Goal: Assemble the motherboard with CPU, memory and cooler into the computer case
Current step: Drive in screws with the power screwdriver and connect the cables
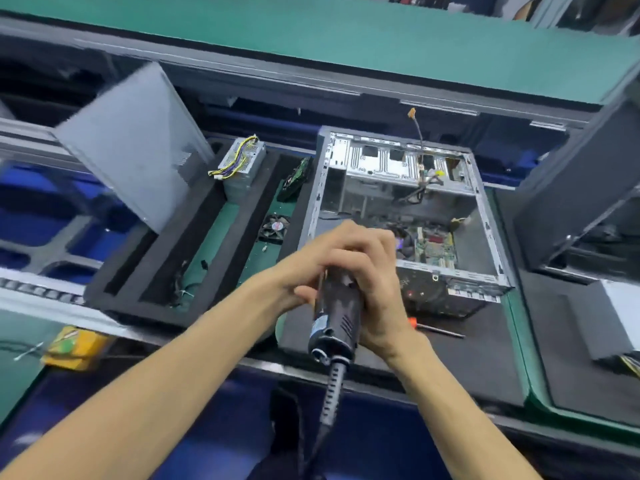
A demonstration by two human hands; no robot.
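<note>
The open computer case (485,202) lies on its side on black foam, with the green motherboard (436,247) lying inside near its front. Both hands meet in front of the case around a black electric screwdriver (336,317) whose cable hangs down toward me. My right hand (377,289) grips the tool's barrel. My left hand (311,268) wraps its upper end, fingers curled over it. The tool's bit is hidden behind the hands.
A red-handled hand screwdriver (436,329) lies on the foam right of the hands. A small cooler fan (275,227), a power supply (242,161) with coloured wires and a grey side panel (138,143) sit in the foam tray to the left. Another dark case (581,181) stands at right.
</note>
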